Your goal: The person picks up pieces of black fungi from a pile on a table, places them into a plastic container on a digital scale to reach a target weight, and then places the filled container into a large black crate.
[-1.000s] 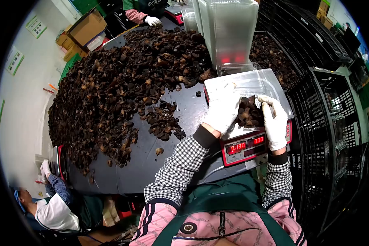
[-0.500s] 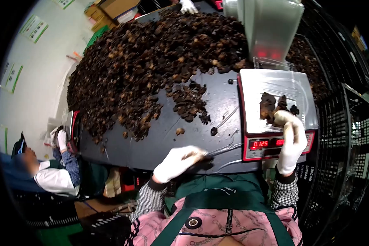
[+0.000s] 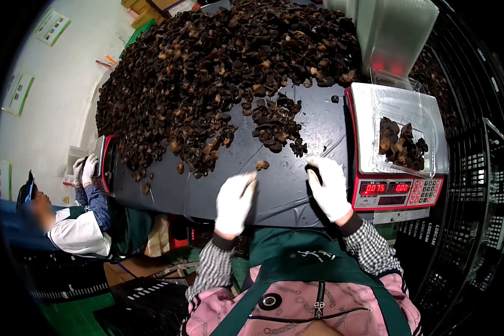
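My left hand (image 3: 235,204), in a white glove, hovers over the front of the dark table, its fingers pressed together; anything between them is hidden. My right hand (image 3: 329,189), also gloved, is closed at the fingertips around a small dark piece of black fungus (image 3: 313,168) at the table surface. Between the hands and the main pile lies a small brown fungus piece (image 3: 262,165). Beyond it sits a small heap of black fungus (image 3: 275,124). On the right, a clear plastic tray (image 3: 395,164) with several fungus pieces (image 3: 403,147) rests on a digital scale (image 3: 369,134) reading 0.075.
A large pile of black fungus (image 3: 224,73) covers the back of the table (image 3: 196,199). Stacked clear trays (image 3: 400,39) stand behind the scale. Black crates (image 3: 476,185) line the right side. At the left, another person (image 3: 81,232) works with gloved hands at a second scale (image 3: 107,168).
My right hand has left the tray on the scale and moved left to the table. The display dropped from 0.125 to 0.075. My left hand now points more forward. The view has shifted.
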A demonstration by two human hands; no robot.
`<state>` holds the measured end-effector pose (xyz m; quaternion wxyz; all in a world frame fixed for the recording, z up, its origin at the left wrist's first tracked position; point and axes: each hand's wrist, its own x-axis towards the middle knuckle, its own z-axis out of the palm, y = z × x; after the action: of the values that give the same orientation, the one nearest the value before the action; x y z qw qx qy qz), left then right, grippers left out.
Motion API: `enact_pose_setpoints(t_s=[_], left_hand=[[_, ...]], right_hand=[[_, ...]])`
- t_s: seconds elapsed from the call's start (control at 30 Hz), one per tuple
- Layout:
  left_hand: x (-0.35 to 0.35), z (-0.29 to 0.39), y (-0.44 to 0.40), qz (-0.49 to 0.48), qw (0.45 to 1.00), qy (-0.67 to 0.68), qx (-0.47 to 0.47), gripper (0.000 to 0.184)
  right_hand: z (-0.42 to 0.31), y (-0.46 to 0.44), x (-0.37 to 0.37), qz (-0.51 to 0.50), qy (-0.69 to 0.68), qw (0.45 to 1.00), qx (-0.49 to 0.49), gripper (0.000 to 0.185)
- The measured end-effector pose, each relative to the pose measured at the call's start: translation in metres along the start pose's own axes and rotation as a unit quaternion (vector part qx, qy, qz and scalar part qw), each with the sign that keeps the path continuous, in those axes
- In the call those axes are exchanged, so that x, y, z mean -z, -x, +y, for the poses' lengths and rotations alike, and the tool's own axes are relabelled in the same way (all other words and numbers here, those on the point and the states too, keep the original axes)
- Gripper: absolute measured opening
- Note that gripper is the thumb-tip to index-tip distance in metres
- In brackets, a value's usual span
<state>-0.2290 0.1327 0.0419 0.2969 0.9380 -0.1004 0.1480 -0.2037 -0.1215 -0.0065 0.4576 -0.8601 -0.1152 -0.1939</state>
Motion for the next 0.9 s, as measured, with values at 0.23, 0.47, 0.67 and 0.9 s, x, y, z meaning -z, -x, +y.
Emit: enact_pose_setpoints(t_s=[0.23, 0.47, 0.67, 0.9], left_hand=[[-0.095, -0.011, -0.084, -0.04, 0.982, -0.177, -0.043, 0.06], [-0.051, -0.025, -0.049, 0.058, 0.98, 0.154, 0.11, 0.028], [-0.025, 0.022, -0.019, -0.035, 0.979, 0.196, 0.036, 0.03], [-0.078, 0.035, -0.042, -0.041, 0.995, 0.027, -0.091, 0.05]], right_hand=[[0.016, -0.044, -0.044, -0.03, 0.247, 0.966, 0.063, 0.032], [-0.028, -0.016, -0.018, -0.075, 0.109, 0.985, 0.112, 0.022], [-0.037, 0.033, 0.006, -0.201, -0.57, 0.653, -0.456, 0.046], [-0.026, 0.059, 0.033, -0.153, -0.546, 0.662, -0.49, 0.027]])
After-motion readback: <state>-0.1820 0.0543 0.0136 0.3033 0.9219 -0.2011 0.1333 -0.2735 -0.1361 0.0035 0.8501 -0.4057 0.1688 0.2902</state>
